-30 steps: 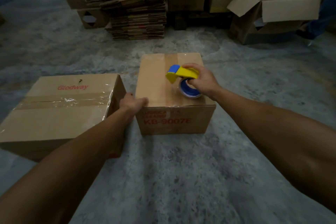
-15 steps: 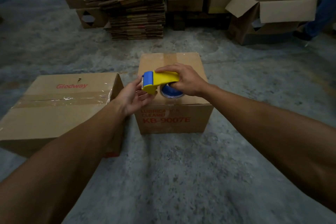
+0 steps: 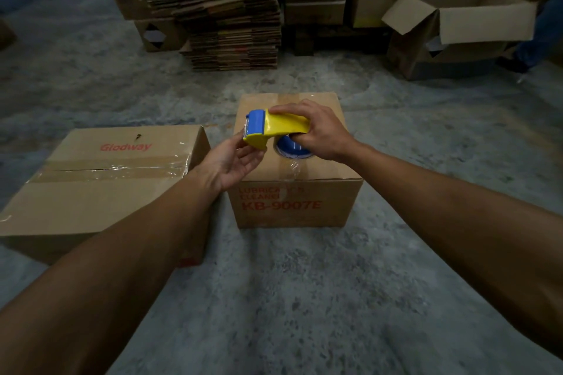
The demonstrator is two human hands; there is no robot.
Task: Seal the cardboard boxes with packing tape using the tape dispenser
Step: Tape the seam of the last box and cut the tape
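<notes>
Two brown corrugated boxes sit on rough concrete floor [image 3: 304,298]: "Glodway" box [image 3: 100,179], glossy-taped, and "KB-9007E" box [image 3: 292,201]. Right hand [image 3: 316,131] grasps yellow-blue plastic dispenser [image 3: 274,129]; left hand [image 3: 231,161] released, touching its serrated end.

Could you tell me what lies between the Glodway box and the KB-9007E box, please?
In the head view, only the left hand and its forearm cross that gap.

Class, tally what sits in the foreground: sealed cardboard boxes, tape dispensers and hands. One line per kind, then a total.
Sealed cardboard boxes: 2 (Glodway box, KB-9007E box)
Tape dispensers: 1
Hands: 2 (left hand, right hand)
Total: 5
</notes>
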